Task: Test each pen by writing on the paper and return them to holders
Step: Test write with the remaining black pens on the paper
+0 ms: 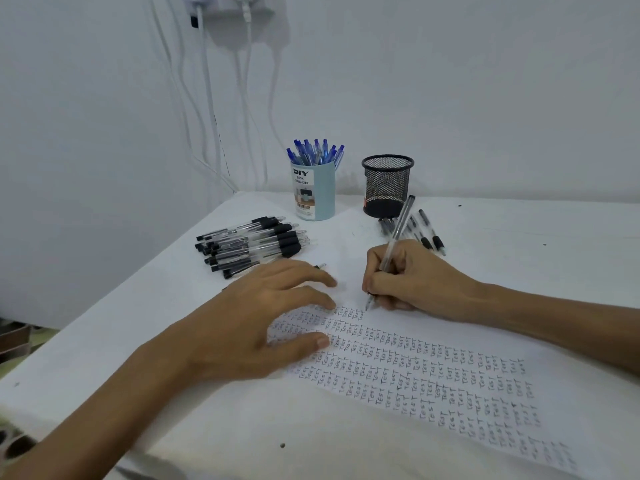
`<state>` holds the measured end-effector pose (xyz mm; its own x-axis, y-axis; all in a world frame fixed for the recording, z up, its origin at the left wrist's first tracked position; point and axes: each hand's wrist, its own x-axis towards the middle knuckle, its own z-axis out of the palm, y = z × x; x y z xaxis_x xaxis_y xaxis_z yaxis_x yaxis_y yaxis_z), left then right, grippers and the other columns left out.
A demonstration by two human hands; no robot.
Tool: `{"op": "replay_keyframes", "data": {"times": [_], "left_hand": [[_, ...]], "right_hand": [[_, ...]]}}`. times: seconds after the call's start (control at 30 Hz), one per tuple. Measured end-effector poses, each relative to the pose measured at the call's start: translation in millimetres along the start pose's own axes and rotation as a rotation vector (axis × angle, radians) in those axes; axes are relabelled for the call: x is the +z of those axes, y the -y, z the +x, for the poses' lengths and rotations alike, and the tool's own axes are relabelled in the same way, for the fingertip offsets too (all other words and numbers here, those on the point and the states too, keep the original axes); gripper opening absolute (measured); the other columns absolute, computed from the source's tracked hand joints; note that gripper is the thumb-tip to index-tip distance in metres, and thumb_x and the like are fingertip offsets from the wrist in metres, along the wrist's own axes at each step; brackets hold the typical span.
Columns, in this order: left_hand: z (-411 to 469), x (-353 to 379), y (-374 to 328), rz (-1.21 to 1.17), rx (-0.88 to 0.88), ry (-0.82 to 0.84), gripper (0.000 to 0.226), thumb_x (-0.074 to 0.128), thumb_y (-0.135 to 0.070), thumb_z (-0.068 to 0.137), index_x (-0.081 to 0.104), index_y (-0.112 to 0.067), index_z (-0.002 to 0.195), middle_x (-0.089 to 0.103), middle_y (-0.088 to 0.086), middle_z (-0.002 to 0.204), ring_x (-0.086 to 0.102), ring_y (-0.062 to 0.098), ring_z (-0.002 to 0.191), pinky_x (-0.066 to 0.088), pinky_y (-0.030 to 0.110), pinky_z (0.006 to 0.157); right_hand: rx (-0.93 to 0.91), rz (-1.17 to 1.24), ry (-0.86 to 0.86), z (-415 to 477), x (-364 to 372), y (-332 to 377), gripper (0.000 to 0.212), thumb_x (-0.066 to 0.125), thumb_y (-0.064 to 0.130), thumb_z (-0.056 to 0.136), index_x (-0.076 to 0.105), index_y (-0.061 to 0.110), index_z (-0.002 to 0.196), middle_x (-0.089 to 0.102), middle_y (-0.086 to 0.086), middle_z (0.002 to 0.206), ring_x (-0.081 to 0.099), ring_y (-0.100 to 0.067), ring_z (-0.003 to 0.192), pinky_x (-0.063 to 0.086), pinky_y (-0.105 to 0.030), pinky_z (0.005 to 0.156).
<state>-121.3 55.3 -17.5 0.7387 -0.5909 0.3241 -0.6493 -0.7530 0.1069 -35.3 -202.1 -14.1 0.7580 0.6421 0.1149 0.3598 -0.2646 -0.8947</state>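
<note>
Pen (394, 239) in right hand (412, 278), two holders, one paper (433, 382)

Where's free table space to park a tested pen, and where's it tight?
Free: the bare stretch right of the loose pens by the mesh holder, and the near-left table below the left hand. Crowded: the black pen pile, the blue holder, and the paper under the right hand.

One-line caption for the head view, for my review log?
Right hand writes with a pen on the paper; left hand steadies it.
</note>
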Motion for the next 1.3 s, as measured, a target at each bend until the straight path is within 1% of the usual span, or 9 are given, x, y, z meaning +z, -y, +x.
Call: {"op": "replay_keyframes", "data": {"times": [0.13,0.23,0.43,0.57,0.67,0.77,0.87,1.1,1.3], "left_hand": [[-4.8,-1.7,0.8,0.030,-0.029,0.001,0.039,0.048,-0.056,0.104,0.066,-0.031,0.128,0.059,-0.019,0.132,0.052,0.002,0.127,0.042,0.032,0.105],[-5.4,-2.1,2.5,0.008,-0.066,-0.001,0.045,0.044,-0.059,0.104,0.064,-0.031,0.133,0.058,-0.019,0.135,0.052,0.001,0.129,0.041,0.030,0.107],[-6.3,1.4,-1.2,-0.007,-0.075,0.016,0.049,0.050,-0.060,0.101,0.061,-0.029,0.138,0.054,-0.016,0.144,0.047,0.003,0.137,0.044,0.040,0.110],[-11.7,-0.8,-6.4,-0.021,-0.074,0.006,0.047,0.047,-0.062,0.102,0.056,-0.035,0.139,0.045,-0.022,0.152,0.038,-0.003,0.143,0.039,0.035,0.115],[-21.9,4.2,-7.9,-0.056,-0.055,0.011,0.041,0.049,-0.056,0.104,0.056,-0.035,0.138,0.045,-0.024,0.149,0.041,-0.002,0.141,0.038,0.027,0.113],[-27.1,7.8,-4.3,-0.125,-0.080,0.008,0.038,0.053,-0.052,0.104,0.056,-0.035,0.138,0.045,-0.025,0.148,0.044,0.003,0.141,0.039,0.027,0.114],[-26.8,8.3,-3.0,-0.146,-0.092,-0.008,0.039,0.053,-0.054,0.103,0.056,-0.037,0.137,0.045,-0.027,0.147,0.044,0.003,0.141,0.039,0.026,0.113],[-27.9,5.4,-7.1,-0.115,-0.062,0.011,0.041,0.051,-0.062,0.101,0.053,-0.046,0.138,0.043,-0.025,0.144,0.045,0.005,0.137,0.045,0.033,0.107],[-33.7,1.6,-6.4,-0.110,-0.041,0.030,0.040,0.053,-0.062,0.099,0.054,-0.048,0.137,0.045,-0.021,0.140,0.050,0.009,0.131,0.048,0.038,0.101]], "right_hand": [[0.011,0.024,0.026,0.3,2.2,1.8,0.020,0.061,0.003,0.095,0.063,0.007,0.076,0.063,-0.011,0.059,0.039,-0.019,0.045,0.032,-0.026,0.044],[0.009,0.018,0.017,-0.9,3.0,3.0,0.021,0.060,0.003,0.096,0.063,0.009,0.076,0.065,-0.014,0.061,0.040,-0.021,0.048,0.033,-0.029,0.046],[-0.055,0.023,0.005,-4.8,4.1,5.1,0.013,0.063,-0.002,0.094,0.064,0.001,0.081,0.067,-0.020,0.067,0.053,-0.016,0.048,0.045,-0.025,0.049],[-0.020,0.075,0.034,-5.7,1.4,7.3,0.010,0.066,-0.003,0.093,0.065,-0.001,0.083,0.068,-0.022,0.070,0.054,-0.020,0.050,0.044,-0.024,0.046],[-0.004,0.013,0.019,-8.1,3.8,7.1,0.009,0.065,-0.003,0.091,0.065,-0.004,0.082,0.067,-0.019,0.066,0.051,-0.017,0.047,0.045,-0.025,0.048],[-0.002,-0.018,-0.016,-9.5,8.5,6.3,0.011,0.063,-0.003,0.090,0.064,-0.003,0.079,0.066,-0.015,0.061,0.047,-0.013,0.043,0.041,-0.024,0.046],[0.019,0.031,-0.015,-11.8,10.2,6.6,0.013,0.061,-0.002,0.092,0.061,-0.005,0.079,0.064,-0.016,0.061,0.046,-0.017,0.046,0.038,-0.027,0.047],[0.075,0.128,-0.063,-12.5,15.3,12.2,0.010,0.060,-0.002,0.093,0.060,-0.009,0.086,0.061,-0.016,0.064,0.047,-0.018,0.050,0.037,-0.026,0.048],[0.052,0.083,-0.014,-20.1,19.6,17.8,0.012,0.065,-0.001,0.092,0.065,0.000,0.080,0.066,-0.015,0.066,0.052,-0.017,0.050,0.043,-0.022,0.048]]}}
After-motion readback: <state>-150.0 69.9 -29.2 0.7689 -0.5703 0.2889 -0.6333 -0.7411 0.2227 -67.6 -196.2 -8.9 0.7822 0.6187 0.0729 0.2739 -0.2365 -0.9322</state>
